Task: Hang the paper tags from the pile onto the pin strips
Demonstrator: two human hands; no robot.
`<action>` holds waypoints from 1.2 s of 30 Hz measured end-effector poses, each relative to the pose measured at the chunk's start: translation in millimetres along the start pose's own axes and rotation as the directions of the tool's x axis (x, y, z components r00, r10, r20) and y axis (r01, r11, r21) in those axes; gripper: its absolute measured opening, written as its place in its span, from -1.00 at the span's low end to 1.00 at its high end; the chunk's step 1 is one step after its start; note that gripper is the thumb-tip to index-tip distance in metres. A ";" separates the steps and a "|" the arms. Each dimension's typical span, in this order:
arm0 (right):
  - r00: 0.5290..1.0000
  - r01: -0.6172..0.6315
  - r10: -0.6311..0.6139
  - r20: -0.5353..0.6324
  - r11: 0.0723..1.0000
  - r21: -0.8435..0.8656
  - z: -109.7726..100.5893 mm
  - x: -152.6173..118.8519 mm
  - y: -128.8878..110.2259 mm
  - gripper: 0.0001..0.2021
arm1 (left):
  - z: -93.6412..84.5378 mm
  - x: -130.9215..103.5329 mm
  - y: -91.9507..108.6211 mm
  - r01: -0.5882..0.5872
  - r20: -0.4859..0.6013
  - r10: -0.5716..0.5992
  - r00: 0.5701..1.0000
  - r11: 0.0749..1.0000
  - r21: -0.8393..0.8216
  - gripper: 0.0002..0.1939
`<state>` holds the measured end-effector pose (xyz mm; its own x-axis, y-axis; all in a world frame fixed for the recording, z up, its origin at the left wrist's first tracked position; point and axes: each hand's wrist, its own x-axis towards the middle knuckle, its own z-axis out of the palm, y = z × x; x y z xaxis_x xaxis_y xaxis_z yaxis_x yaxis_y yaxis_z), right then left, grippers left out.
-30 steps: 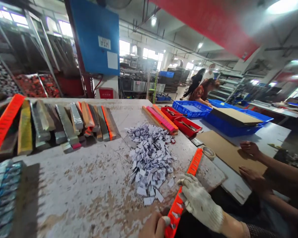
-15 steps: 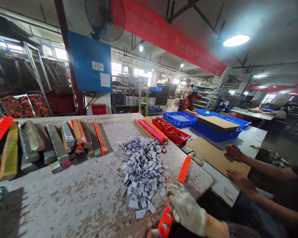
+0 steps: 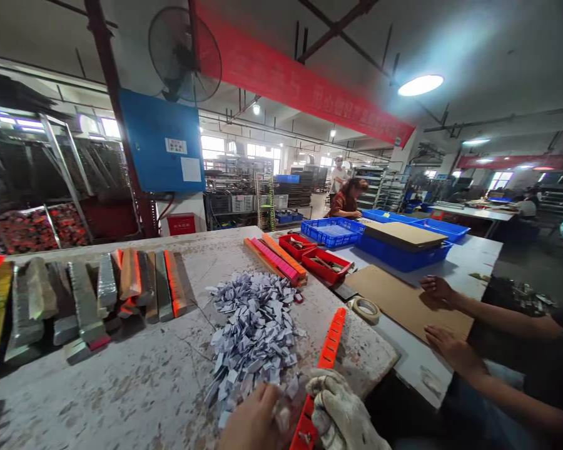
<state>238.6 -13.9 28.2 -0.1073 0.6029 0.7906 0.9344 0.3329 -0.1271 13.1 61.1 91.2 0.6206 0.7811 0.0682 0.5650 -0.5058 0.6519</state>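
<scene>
My right hand [image 3: 340, 409], in a white knit glove, is closed around an orange slotted strip [image 3: 332, 340] near the table's front edge. Small metal-looking bits sit in the strip's lower part. My left hand [image 3: 253, 422], bare but for a pale covering on one digit, is beside the strip at the near end of the pile. Its fingers are curled together and blurred; what they pinch is too smeared to make out. The pile of small grey-white pieces [image 3: 258, 331] lies on the worn white table [image 3: 141, 375].
Slotted bars [image 3: 82, 287] line the table's left side. Pink and orange bars [image 3: 276, 259] lie behind the pile, near red trays [image 3: 326, 262], blue crates [image 3: 403, 253] and a tape roll [image 3: 366, 309]. A co-worker's hands [image 3: 450, 350] rest by cardboard [image 3: 385, 290] at right.
My left hand has come up from the bottom edge to the near end of the pile. My gloved hand still grips the strip, now slightly lower in view. The camera view has shifted.
</scene>
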 end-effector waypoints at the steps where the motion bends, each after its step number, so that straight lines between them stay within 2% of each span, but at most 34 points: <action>1: 1.000 0.006 -0.006 -0.007 1.000 0.016 -1.6 -1.6 6.0 -0.94 | 4.1 19.3 6.2 0.017 0.090 -0.029 0.996 0.991 0.135 -0.78; 2: 1.000 0.009 -0.009 -0.014 1.000 0.030 -3.6 -3.3 11.7 -0.92 | 8.7 36.7 12.3 0.020 0.162 -0.063 0.985 0.967 0.256 -0.70; 4: 1.000 0.004 -0.002 -0.030 0.999 0.051 -7.8 -7.9 20.9 -0.88 | 18.6 63.0 22.5 0.013 0.217 -0.106 0.970 0.920 0.393 -0.60; 7: 0.997 -0.035 0.039 -0.069 0.997 0.065 -13.3 -17.5 28.0 -0.82 | 31.6 79.7 29.5 0.005 0.213 -0.108 0.971 0.901 0.434 -0.59; 12: 0.985 -0.108 0.117 -0.126 0.991 0.078 -19.4 -31.9 28.8 -0.72 | 39.5 81.5 26.4 -0.014 0.234 -0.102 0.967 0.893 0.449 -0.64; 18: 0.972 -0.188 0.197 -0.126 0.979 0.077 -25.3 -26.2 30.7 -0.73 | 36.2 81.5 17.7 0.010 0.220 -0.109 0.969 0.912 0.409 -0.49; 22: 0.970 -0.216 0.222 -0.103 0.974 0.064 -24.4 -2.1 28.2 -0.84 | 33.7 72.1 11.4 0.009 0.098 -0.033 0.995 0.970 0.243 -0.48; 25: 0.970 -0.238 0.238 -0.055 0.971 0.021 -17.1 21.7 19.1 -0.94 | 33.2 59.7 9.6 -0.070 -0.037 0.079 0.996 0.977 0.202 -0.59; 27: 0.965 -0.258 0.260 -0.029 0.963 0.076 -9.5 35.0 11.6 -0.94 | 32.8 50.6 9.4 -0.178 -0.133 0.209 0.969 0.960 0.215 -0.69; 29: 0.947 -0.312 0.320 -0.007 0.929 0.201 -1.4 44.9 4.5 -0.89 | 32.2 42.4 8.5 -0.285 -0.252 0.343 0.905 0.928 0.242 -0.77; 31: 0.921 -0.380 0.387 0.033 0.878 0.291 5.4 52.7 -2.3 -0.88 | 31.8 36.0 5.7 -0.338 -0.352 0.435 0.829 0.891 0.303 -0.77; 33: 0.902 -0.429 0.422 0.096 0.844 0.321 9.4 59.6 -8.7 -0.87 | 32.6 32.2 -0.6 -0.360 -0.400 0.505 0.765 0.850 0.385 -0.76; 36: 0.889 -0.457 0.421 0.177 0.817 0.351 7.9 68.8 -16.0 -0.72 | 37.2 32.3 -16.1 -0.392 -0.437 0.593 0.676 0.792 0.468 -0.70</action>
<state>213.5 28.1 79.9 0.2383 0.8047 0.5437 0.6933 0.2512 -0.6755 44.3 80.8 54.8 0.5170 0.3882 0.7629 0.4588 -0.8781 0.1359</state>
